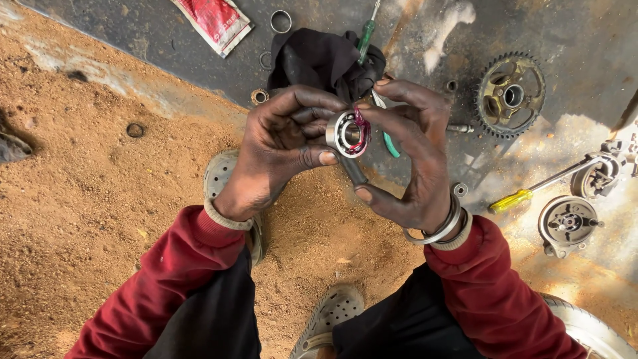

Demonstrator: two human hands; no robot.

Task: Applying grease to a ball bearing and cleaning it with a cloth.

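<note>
My left hand [282, 143] grips a round steel ball bearing [343, 133] by its outer ring, held up in front of me. My right hand [412, 156] is at the bearing's right side, with a fingertip pressing red-pink grease [362, 124] into its face. A metal bangle [442, 229] sits on my right wrist. Both sleeves are dark red.
A dark metal sheet [166, 40] lies on sandy ground. On it are a black rag [325, 60], a green-handled screwdriver [365, 36], a red packet [216, 20], a toothed sprocket [510, 95], a yellow-handled screwdriver [525, 196], a round metal part [568, 223] and loose rings [280, 21]. My sandals [332, 316] are below.
</note>
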